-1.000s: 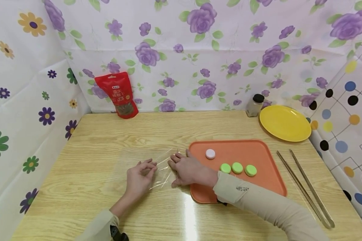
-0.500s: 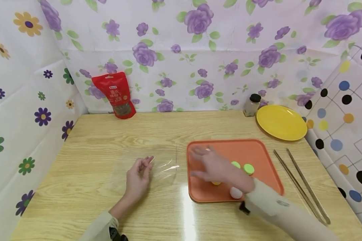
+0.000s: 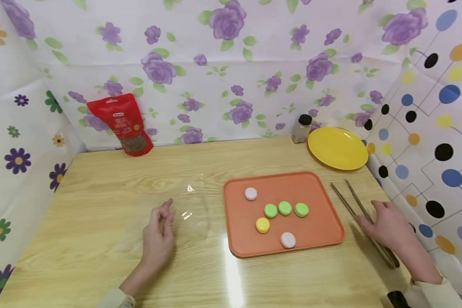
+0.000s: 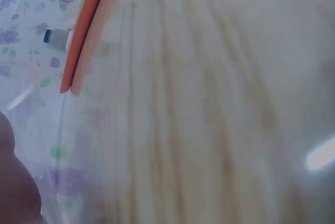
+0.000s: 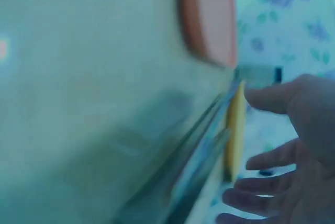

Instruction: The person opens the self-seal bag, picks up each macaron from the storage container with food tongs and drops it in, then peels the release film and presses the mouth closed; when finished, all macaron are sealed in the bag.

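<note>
In the head view my left hand (image 3: 158, 239) pinches a clear plastic bag (image 3: 190, 214) on the left half of the table; the bag's outline is faint. Part of that hand (image 4: 18, 177) shows at the left wrist view's edge. My right hand (image 3: 394, 229) is over a pair of long metal tongs (image 3: 350, 197) at the table's right. Its thumb and fingers are spread apart in the right wrist view, above the blurred tongs (image 5: 196, 164), holding nothing. Between the hands, an orange tray (image 3: 236, 214) bears three green macarons (image 3: 285, 208), a yellow macaron (image 3: 262, 225) and two pale macarons (image 3: 288, 240).
A yellow plate (image 3: 337, 147) leans at the back right corner beside a small glass jar (image 3: 301, 129) with a black lid. At the back left stands a red food pouch (image 3: 121, 124). Patterned cloth (image 3: 215, 85) hangs behind the wooden table (image 3: 169, 162) and at both sides.
My right hand has let go of the bag and crossed the tray to the tongs. The left hand keeps its pinch on the bag. The head view has turned to the right.
</note>
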`<control>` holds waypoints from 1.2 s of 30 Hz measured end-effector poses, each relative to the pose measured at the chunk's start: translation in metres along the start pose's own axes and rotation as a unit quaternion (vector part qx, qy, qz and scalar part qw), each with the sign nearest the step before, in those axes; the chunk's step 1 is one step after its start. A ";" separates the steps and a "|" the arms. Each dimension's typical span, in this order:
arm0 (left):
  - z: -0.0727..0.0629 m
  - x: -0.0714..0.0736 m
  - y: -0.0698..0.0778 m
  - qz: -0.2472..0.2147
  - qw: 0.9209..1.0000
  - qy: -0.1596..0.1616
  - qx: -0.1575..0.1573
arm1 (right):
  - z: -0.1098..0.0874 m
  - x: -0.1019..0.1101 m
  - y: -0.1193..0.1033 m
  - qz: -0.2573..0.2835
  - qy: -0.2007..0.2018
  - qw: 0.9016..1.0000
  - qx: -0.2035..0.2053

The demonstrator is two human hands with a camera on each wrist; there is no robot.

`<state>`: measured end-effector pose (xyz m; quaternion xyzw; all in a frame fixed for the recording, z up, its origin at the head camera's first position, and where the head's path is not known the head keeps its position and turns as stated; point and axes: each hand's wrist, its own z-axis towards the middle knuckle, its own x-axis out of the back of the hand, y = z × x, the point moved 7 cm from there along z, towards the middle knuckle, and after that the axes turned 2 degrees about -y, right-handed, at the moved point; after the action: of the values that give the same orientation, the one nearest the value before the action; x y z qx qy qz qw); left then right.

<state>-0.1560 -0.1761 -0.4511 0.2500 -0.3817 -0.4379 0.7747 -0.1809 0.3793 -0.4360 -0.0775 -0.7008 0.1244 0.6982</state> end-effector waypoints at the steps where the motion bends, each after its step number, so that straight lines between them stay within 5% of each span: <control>1: 0.000 0.001 0.002 0.010 1.000 0.001 -0.007 | -0.003 -0.006 0.007 0.000 -0.025 1.000 -0.011; 4: 0.000 0.000 0.005 0.039 0.999 0.002 -0.019 | -0.006 -0.020 0.019 -0.002 -0.051 0.998 -0.027; 16: 0.000 -0.005 0.003 0.055 0.998 -0.016 -0.020 | 0.008 -0.033 0.023 -0.021 0.023 0.999 -0.032; 20: 0.001 -0.005 0.003 0.059 0.998 -0.022 -0.019 | -0.002 -0.023 0.015 -0.005 0.092 0.995 0.042; 25: 0.001 -0.006 0.005 0.059 0.998 -0.034 -0.018 | -0.019 -0.008 -0.007 -0.017 0.161 0.968 0.192; 30: 0.001 -0.005 0.006 0.060 0.997 -0.039 -0.022 | -0.028 -0.008 -0.026 -0.018 0.115 0.963 0.243; 36: 0.000 -0.006 0.004 0.065 0.997 -0.049 -0.011 | -0.029 -0.017 -0.039 -0.025 0.068 0.963 0.258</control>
<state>-0.1563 -0.1689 -0.4500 0.1938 -0.4300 -0.4024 0.7846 -0.1490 0.3392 -0.4417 0.1142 -0.5976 0.2782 0.7433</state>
